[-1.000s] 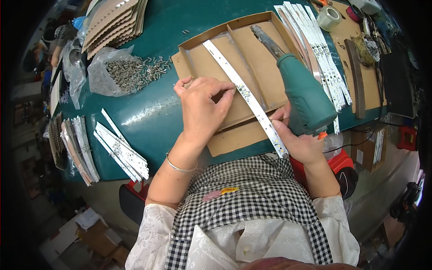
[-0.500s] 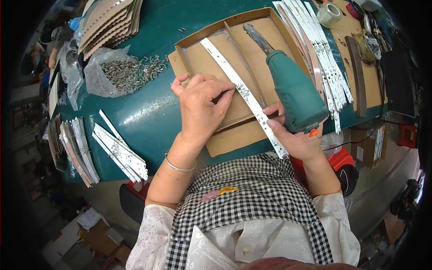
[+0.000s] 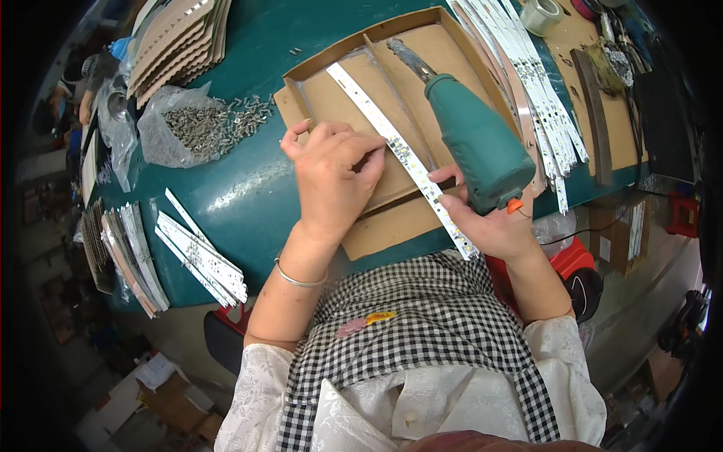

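Observation:
A narrow white LED circuit strip (image 3: 369, 109) lies aslant over a shallow cardboard tray (image 3: 444, 41), its near end reaching toward my apron. My left hand (image 3: 331, 166) is pinched, thumb and forefinger together, fingertips at the strip's middle; anything small between them is hidden. My right hand (image 3: 489, 226) grips the strip lower down between thumb and forefinger. Over this hand slants a green power tool (image 3: 482, 139) with a dark narrow nose pointing to the tray's far side and an orange knob at its back end. Whether my hidden fingers grip the tool, I cannot tell.
An open clear bag of small metal pieces (image 3: 199, 124) spills onto the green table (image 3: 248, 188). More LED strips (image 3: 199, 260) lie at left, others (image 3: 538, 98) at right. Stacked cardboard dividers (image 3: 181, 45) stand far left; a tape roll (image 3: 541, 16) sits far right.
The whole view has shifted slightly, moving the table's things a little left and up. Both hands keep their places on the strip, and the green tool stays over my right hand.

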A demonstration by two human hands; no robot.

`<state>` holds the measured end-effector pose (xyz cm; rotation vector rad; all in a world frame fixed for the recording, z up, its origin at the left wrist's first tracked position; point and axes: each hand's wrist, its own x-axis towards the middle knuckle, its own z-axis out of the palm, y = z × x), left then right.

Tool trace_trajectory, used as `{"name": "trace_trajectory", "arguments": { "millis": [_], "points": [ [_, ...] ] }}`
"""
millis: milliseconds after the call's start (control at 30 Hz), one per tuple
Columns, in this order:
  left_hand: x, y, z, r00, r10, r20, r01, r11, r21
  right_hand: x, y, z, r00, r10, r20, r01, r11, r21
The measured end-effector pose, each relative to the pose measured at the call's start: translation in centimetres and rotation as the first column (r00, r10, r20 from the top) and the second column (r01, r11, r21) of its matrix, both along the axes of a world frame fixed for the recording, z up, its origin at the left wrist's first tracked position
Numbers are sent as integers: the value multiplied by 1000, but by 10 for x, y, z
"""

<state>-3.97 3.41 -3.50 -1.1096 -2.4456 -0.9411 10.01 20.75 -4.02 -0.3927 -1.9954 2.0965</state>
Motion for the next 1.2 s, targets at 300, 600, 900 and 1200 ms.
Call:
{"name": "trace_trajectory", "arguments": {
  "millis": [300, 600, 900, 1200],
  "points": [
    [-6, -2, 4, 997, -82, -2, 82, 995, -64, -2, 2, 0, 998, -2, -60, 3, 1000, 9],
    [-10, -3, 5, 990, -142, -8, 140, 983, -117, -2, 4, 0, 996, 31, -86, -27, 999, 41],
    [-8, -1, 4, 991, -136, -14, 134, 986, -103, -2, 3, -3, 997, 9, -81, -7, 1000, 18],
    [-7, -9, -6, 987, -60, 148, 51, 996, 68, 31, 19, 20, 979, 35, -202, -56, 993, -103]
  ]
}}
